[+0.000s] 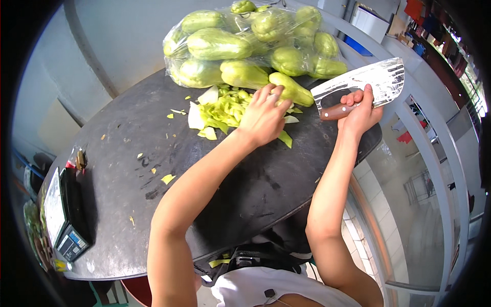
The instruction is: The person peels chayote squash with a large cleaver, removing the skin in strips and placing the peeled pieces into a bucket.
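My left hand (263,115) bends its fingers over the near left part of a pale green chayote (299,93), which lies just outside the bag. Beneath and beside that hand spreads a heap of green peelings (225,110), partly covered by it. Off the table's right side, my right hand (361,113) is closed round the brown riveted handle of a cleaver (376,82). Its broad, wet-looking blade is raised, pointing up and to the right. A clear plastic bag (258,47) full of chayotes stands at the far side, right behind the peelings.
Black-topped table (117,148) with a curved edge and scattered peel scraps (168,179). A black digital scale (71,235) sits at the left rim. Grey metal railing (434,148) curves along the right. A white box (369,23) stands at the far right.
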Motion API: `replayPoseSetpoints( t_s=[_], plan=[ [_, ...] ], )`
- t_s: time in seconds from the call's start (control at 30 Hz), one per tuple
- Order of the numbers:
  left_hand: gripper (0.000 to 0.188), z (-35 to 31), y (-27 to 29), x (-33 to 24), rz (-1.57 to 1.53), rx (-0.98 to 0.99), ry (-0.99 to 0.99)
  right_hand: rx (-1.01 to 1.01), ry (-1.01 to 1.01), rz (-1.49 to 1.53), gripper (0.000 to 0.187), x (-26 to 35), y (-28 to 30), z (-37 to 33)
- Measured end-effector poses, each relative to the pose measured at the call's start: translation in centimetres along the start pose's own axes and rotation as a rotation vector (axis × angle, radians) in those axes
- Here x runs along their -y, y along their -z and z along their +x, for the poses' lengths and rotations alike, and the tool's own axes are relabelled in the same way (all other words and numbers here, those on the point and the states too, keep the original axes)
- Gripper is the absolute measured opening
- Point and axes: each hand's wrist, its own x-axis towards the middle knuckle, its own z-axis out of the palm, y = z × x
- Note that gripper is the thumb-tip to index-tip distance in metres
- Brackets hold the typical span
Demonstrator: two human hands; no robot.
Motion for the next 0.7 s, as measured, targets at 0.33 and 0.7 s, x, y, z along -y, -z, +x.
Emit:
replayPoseSetpoints(
  t_s=[0.33,0.7],
  plan=[
    [0.065,9.9,-5.4,-0.1,0.247,0.460,-0.017,-0.172,0.284,-0.134,0.008,-0.6,2.1,2.3],
    [0.063,5.8,-1.1,3.9,-0.703,-0.137,0.304,-0.049,0.299,-0.192,0.013,-1.6,2.0,2.0]
  ],
)
